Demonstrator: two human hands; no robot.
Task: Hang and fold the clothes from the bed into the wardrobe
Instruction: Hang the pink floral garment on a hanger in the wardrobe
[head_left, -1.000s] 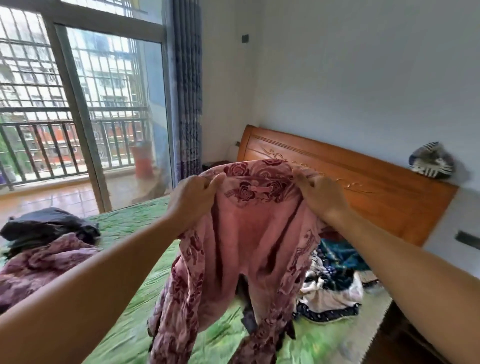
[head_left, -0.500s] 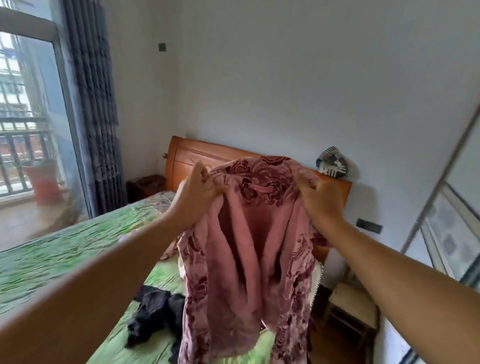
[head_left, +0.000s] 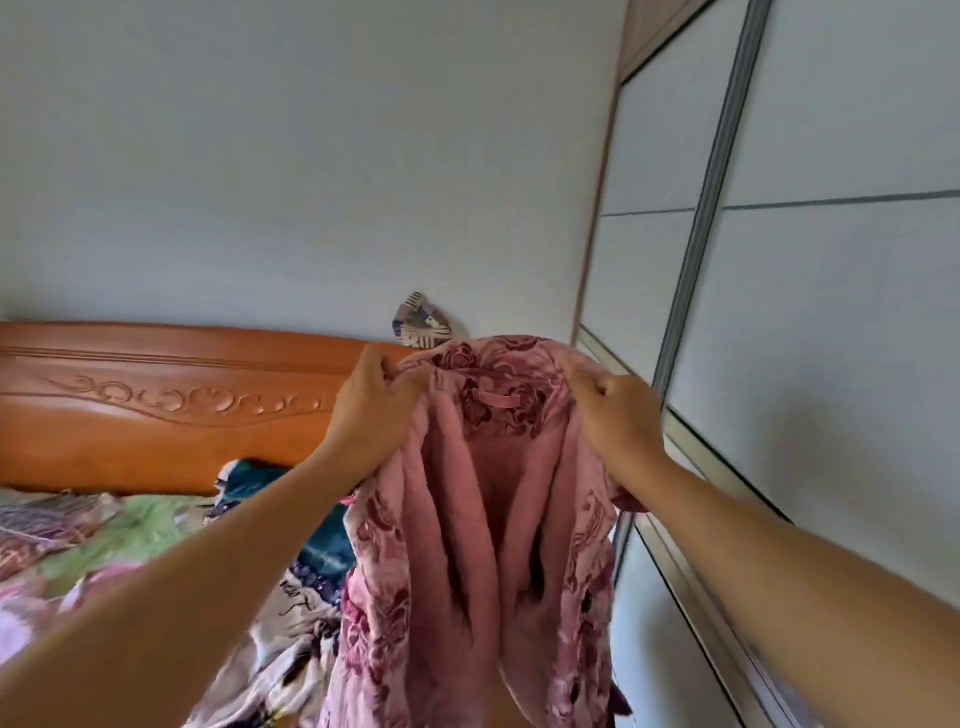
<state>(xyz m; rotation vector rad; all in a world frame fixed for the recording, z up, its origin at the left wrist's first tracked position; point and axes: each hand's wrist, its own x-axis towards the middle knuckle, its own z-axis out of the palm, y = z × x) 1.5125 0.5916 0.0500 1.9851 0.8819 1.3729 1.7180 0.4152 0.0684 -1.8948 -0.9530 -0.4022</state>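
Note:
A pink robe with dark red rose print (head_left: 483, 519) hangs in front of me, its plain pink lining facing me and a small hanging loop at the collar. My left hand (head_left: 371, 410) grips the left side of the collar. My right hand (head_left: 613, 421) grips the right side. The robe is held up at chest height between the bed (head_left: 130, 525) and the wardrobe's sliding doors (head_left: 831, 364). Its lower part runs out of view at the bottom.
An orange carved wooden headboard (head_left: 156, 405) stands against the pale wall. A blue, white and patterned pile of clothes (head_left: 301, 561) lies on the green bedcover. A patterned object (head_left: 421, 325) sits on the headboard's end. The wardrobe doors fill the right side, shut.
The view has swung right, from window and bed towards the wardrobe doors. Both hands keep their hold on the robe's collar and carry it along.

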